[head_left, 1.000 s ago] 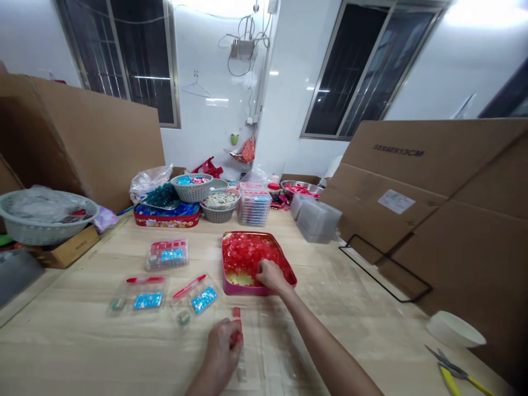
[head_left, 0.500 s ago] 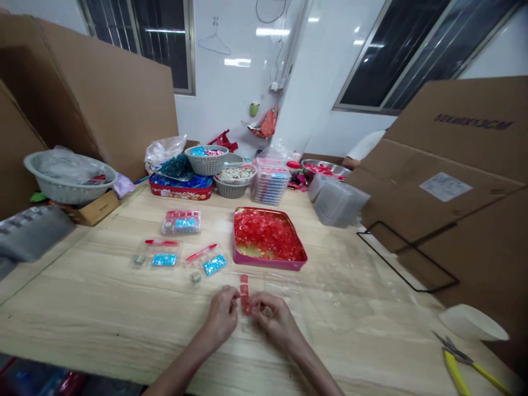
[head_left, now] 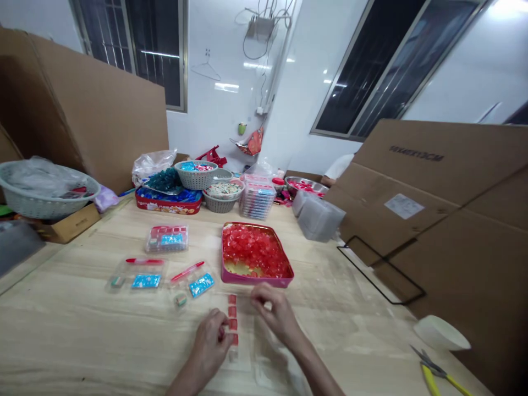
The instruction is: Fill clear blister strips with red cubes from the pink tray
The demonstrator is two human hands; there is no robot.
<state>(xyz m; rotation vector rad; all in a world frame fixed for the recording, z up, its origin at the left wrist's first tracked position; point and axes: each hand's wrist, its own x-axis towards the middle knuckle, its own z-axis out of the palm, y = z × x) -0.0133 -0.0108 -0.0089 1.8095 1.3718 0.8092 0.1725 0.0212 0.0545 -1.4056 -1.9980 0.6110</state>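
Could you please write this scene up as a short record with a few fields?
Left hand: curled beside the red cubes, seemingly touching the lowest.
Right hand: raised to their right; any hold unclear.
Cubes: a short vertical row on clear plastic.
Tray: pink tin heaped with red cubes.
Rest: wooden table, yellow-handled scissors, white bowl.

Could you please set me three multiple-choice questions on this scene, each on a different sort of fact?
1. Where do the yellow-handled steel scissors lie?
A) In a grey basket
B) Beside a white bowl, near right
C) On a red tin

2. What colour is the rim of the rectangular tray of translucent red cubes?
A) Blue
B) Green
C) Pink

3. How does the large brown cardboard sheet on the right stand?
A) Flat on the table
B) Rolled up
C) Upright, leaning

1 B: they lie beside the bowl.
2 C: pink shows all round.
3 C: it rises above the tabletop.
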